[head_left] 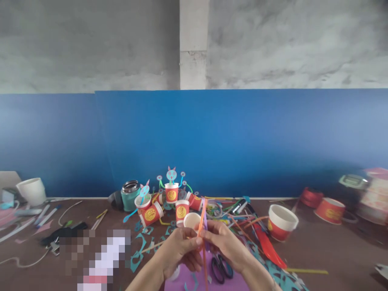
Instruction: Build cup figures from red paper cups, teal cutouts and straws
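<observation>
In the middle of the head view, my left hand [185, 247] and my right hand [222, 241] meet, thumbs and forefingers pinched together. Between their fingertips is a long thin orange strip [201, 220], straw-like, running upward and down past the hands. A purple strip [205, 222] stands right beside it, seemingly in my right fingers. Just behind my hands a white-rimmed paper cup [192, 220] shows its open mouth. Below them, black-handled scissors [222, 268] lie on a purple sheet [178, 281].
Red and white paper cups [182, 212] stand and lie at the back, one with a blue cat-eared paper figure [171, 175]. Nearby is a teal flask [131, 196]. Blue paper scraps [138, 254] and coloured strips litter the table. A larger paper bowl [281, 222] stands right.
</observation>
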Tool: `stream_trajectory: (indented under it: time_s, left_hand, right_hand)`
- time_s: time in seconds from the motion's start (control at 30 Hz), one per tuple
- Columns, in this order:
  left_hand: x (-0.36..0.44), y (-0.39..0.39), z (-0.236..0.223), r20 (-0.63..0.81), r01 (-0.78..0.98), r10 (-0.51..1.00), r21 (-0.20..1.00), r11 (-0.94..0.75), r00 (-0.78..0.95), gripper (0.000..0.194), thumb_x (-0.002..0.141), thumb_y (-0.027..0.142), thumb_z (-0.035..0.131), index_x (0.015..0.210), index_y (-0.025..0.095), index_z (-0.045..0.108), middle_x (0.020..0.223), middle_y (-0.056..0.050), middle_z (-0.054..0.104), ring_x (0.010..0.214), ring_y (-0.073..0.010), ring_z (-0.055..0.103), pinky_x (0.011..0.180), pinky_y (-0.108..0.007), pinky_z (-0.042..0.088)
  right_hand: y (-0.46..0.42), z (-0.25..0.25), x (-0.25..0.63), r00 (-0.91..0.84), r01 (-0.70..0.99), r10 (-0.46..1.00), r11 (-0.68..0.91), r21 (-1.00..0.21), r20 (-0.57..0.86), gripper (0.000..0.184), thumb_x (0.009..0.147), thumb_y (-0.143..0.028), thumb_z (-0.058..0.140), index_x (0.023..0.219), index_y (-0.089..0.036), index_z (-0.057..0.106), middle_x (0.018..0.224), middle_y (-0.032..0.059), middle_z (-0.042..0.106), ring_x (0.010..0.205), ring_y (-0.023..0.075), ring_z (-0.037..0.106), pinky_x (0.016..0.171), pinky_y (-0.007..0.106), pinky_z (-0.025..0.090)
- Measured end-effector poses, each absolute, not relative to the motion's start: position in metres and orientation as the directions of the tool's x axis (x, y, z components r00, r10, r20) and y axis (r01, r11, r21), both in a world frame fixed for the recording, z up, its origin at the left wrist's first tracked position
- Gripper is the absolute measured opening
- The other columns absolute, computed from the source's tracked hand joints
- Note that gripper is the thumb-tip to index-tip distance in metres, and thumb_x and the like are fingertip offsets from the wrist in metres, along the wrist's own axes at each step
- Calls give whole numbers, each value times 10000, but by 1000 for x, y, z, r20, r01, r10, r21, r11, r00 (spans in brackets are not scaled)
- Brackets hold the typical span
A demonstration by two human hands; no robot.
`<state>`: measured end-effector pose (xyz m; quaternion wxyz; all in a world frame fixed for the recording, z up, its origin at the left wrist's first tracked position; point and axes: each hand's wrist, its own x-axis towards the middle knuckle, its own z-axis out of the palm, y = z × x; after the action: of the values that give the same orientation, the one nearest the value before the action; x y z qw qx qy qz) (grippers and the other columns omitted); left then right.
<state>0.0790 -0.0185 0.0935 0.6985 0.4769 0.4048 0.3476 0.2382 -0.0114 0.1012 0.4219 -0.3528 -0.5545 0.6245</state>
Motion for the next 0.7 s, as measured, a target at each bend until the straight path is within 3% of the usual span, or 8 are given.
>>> stream_trajectory:
  time_s: [0.13, 0.37, 0.53, 0.7]
  left_hand:
    - [84, -19, 89, -207, -265, 907, 911, 315, 368, 504, 523, 525, 805, 665, 164, 485, 458, -21, 642, 339, -88, 534, 334, -141, 323]
    - [77, -16, 89, -233, -420, 847, 786, 453, 477, 384, 567, 342, 848, 737, 100, 603, 599, -34, 673, 494, -70, 613, 448, -118, 411]
    - [75, -14, 79, -272, -316, 791, 808, 497, 548, 467, 590, 509, 788, 732, 112, 588, 430, 29, 549, 322, -28, 427, 332, -139, 215]
    - [76, -15, 78, -284, -230, 718, 818, 527, 636, 564, 593, 619, 723, 794, 107, 598, 483, 67, 482, 325, -9, 279, 355, -192, 41]
  right_hand:
    - [-12, 105, 239, -368, -125, 928, 13, -992, 59, 406, 710, -509, 705, 812, -118, 664, 585, -32, 510, 466, 46, 384, 440, 170, 294]
    - [-14, 106, 238, -335, -278, 935, 17, -960, 114, 400, 714, -532, 694, 802, -146, 639, 596, -10, 584, 475, 80, 486, 473, 198, 365]
    - [-17, 110, 236, -366, -308, 922, 11, -951, 129, 370, 706, -491, 722, 791, -140, 640, 623, 11, 617, 560, 118, 564, 555, 230, 422]
    - [-17, 109, 237, -395, -302, 914, -31, -953, 95, 373, 716, -474, 719, 826, -127, 637, 636, 15, 624, 504, 100, 545, 495, 216, 395]
